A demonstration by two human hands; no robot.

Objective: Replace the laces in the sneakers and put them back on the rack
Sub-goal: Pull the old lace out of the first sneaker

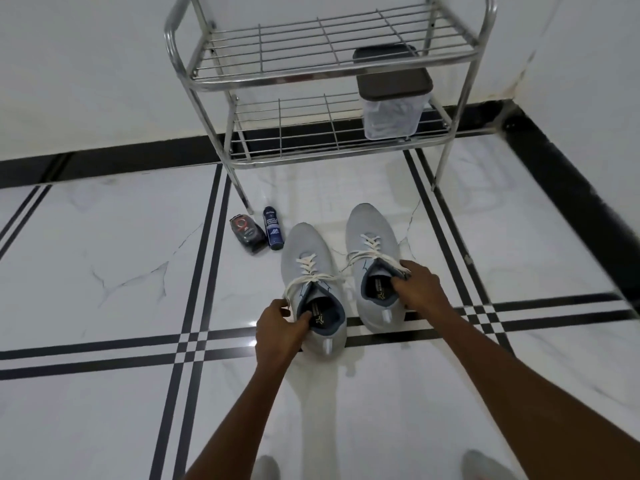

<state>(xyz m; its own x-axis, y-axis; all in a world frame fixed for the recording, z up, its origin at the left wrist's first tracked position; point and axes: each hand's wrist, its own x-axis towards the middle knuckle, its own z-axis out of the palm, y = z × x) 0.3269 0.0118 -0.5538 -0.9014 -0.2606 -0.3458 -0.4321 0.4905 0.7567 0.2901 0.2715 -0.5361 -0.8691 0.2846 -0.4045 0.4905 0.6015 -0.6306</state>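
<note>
**A:** What did each hand have hold of?

**B:** The left hand point(281, 323) pinched the collar of the left sneaker point(313, 289), fingers curled down inside the opening and thumb on the outer wall. The right hand point(417, 284) gripped the right sneaker point(375, 261) the same way, fingers hooked over the collar edge near the tongue.

**A:** A sound place to take them?

**B:** I'd judge so. The knit uppers looked soft and light, so squeezing the toe would only crumple it. The padded collar is the firmest rim that fingers can hook into.

**A:** And the laces?

**B:** The white laces point(370, 244) were threaded through both shoes, but their ends hung loose and untied. One trailed across the gap between the pair. I'd expect them to swing and perhaps catch on wire.

**A:** Where did the shoes sit?

**B:** Side by side on the tiled floor point(104, 254), toes pointing away from the person, directly under the gripping hands. The metal rack point(311, 69) stood just beyond the toes. A lidded container point(393, 95) occupied the right of its lower shelf, and two shoe-care bottles point(272, 228) stood on the floor to the left.
</note>
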